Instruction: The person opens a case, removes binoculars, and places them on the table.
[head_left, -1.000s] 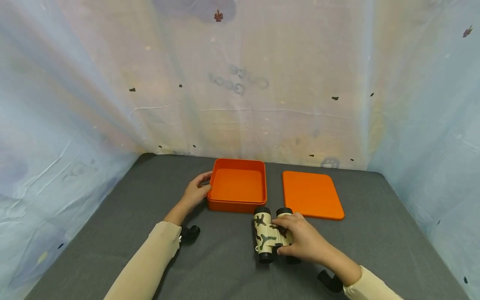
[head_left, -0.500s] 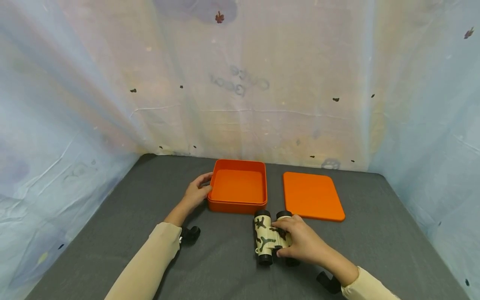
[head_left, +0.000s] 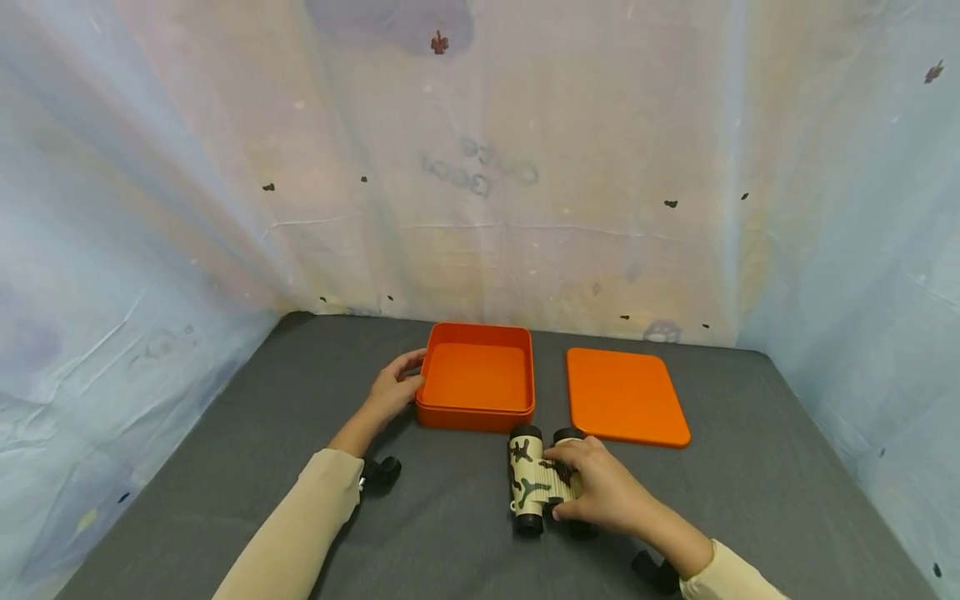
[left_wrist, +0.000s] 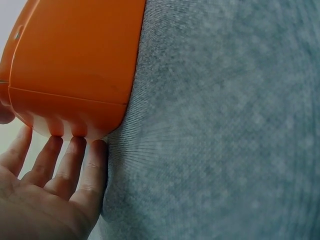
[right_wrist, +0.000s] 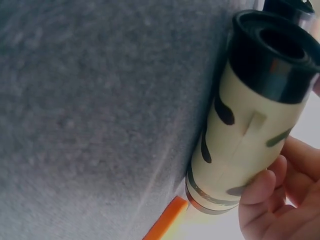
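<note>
Camouflage binoculars, tan with black ends, lie on the grey cloth in front of the orange box. My right hand grips their right barrel, thumb at the near end and fingers toward the far end. In the right wrist view, curled fingertips press on the patterned barrel. The box is lidless, with a bare inside. My left hand rests against its left side; in the left wrist view its fingers reach out fairly straight, tips touching the orange wall.
An orange square lid lies flat to the right of the box, just beyond the right hand. The grey table is bordered by hanging patterned sheets at the back and both sides. Black wrist straps show under the sleeves.
The binoculars, with the right hand on them, have shifted slightly toward me, away from the box. The left hand stays at the box. The head view has tilted a little.
</note>
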